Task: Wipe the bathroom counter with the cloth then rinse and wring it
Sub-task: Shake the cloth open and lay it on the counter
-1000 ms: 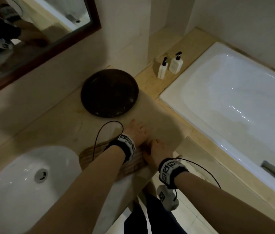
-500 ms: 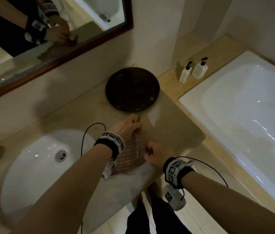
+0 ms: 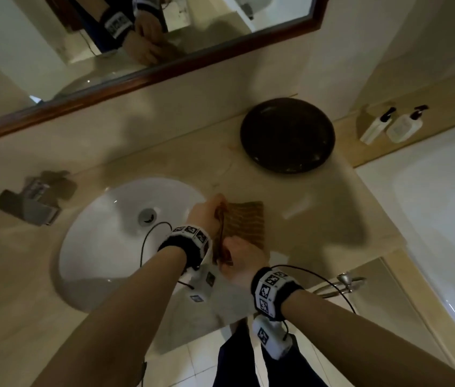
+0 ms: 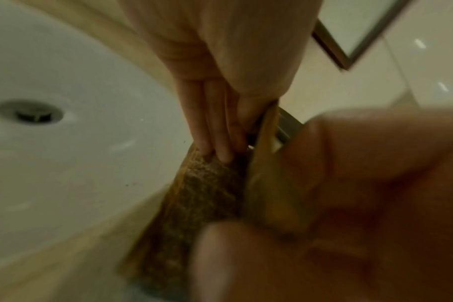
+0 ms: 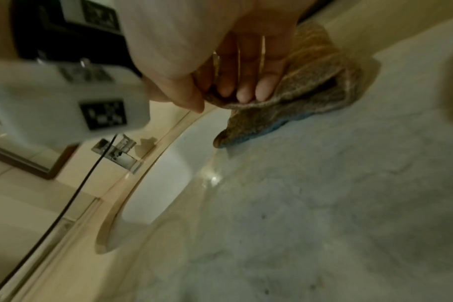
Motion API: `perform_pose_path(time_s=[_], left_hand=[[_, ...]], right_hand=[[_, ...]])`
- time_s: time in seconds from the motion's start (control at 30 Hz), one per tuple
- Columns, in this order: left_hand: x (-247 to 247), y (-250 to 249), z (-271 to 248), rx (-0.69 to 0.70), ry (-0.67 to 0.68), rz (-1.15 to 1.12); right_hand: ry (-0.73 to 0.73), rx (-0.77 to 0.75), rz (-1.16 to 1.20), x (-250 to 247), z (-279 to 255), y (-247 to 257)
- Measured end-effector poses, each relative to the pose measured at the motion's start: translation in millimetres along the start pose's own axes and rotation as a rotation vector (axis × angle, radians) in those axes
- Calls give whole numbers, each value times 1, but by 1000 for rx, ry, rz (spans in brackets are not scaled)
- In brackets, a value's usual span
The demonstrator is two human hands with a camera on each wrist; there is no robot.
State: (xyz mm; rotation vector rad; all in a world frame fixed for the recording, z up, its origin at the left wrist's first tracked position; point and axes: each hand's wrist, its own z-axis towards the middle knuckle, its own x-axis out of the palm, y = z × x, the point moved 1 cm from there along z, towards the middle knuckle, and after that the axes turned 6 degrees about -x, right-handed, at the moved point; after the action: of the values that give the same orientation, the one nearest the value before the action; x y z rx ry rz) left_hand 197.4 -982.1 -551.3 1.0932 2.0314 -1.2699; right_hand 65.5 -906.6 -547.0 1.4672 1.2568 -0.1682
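A brown striped cloth (image 3: 245,222) lies on the beige counter (image 3: 310,216) just right of the white sink (image 3: 103,247), with its left edge raised. At the far end of that edge my left hand (image 3: 208,215) pinches it; the left wrist view shows the fingers (image 4: 215,141) on the cloth (image 4: 207,196). My right hand (image 3: 238,256) grips the near end of the same edge. In the right wrist view its fingers (image 5: 246,85) curl over the cloth (image 5: 313,81) against the thumb. The cloth's right part still rests on the counter (image 5: 323,204).
A chrome faucet (image 3: 29,203) stands left of the sink, whose drain (image 3: 146,215) is open. A dark round bowl (image 3: 287,135) sits at the counter's back right. Two pump bottles (image 3: 391,125) stand beside the bathtub (image 3: 444,208). A mirror (image 3: 164,32) hangs above.
Both hands slid the cloth left toward the sink. They lay on top of it before; now they pinch its left edge and lift it. The view swung left.
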Motion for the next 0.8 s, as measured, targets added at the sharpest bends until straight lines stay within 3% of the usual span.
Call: perform_pose_path(time_s=[0.17, 0.23, 0.3, 0.37, 0.5, 0.63, 0.73, 0.8], left_hand=[[6, 13, 3, -360, 110, -775], [0, 11, 2, -432, 144, -951], [-1, 12, 3, -447, 146, -971], [2, 17, 7, -398, 97, -833], [6, 22, 6, -217, -72, -259], [9, 11, -3, -1, -208, 354], [23, -13, -6, 223, -38, 340], [36, -25, -4, 251, 145, 335]], right_hand=[[97, 36, -108, 10, 13, 5], [99, 46, -129, 12, 15, 6], [109, 36, -137, 14, 16, 4], [121, 14, -165, 18, 16, 2], [159, -36, -145, 16, 9, 0], [-35, -3, -30, 6, -8, -11], [-55, 103, -30, -1, -11, -26], [-32, 143, -22, -2, -10, -33]])
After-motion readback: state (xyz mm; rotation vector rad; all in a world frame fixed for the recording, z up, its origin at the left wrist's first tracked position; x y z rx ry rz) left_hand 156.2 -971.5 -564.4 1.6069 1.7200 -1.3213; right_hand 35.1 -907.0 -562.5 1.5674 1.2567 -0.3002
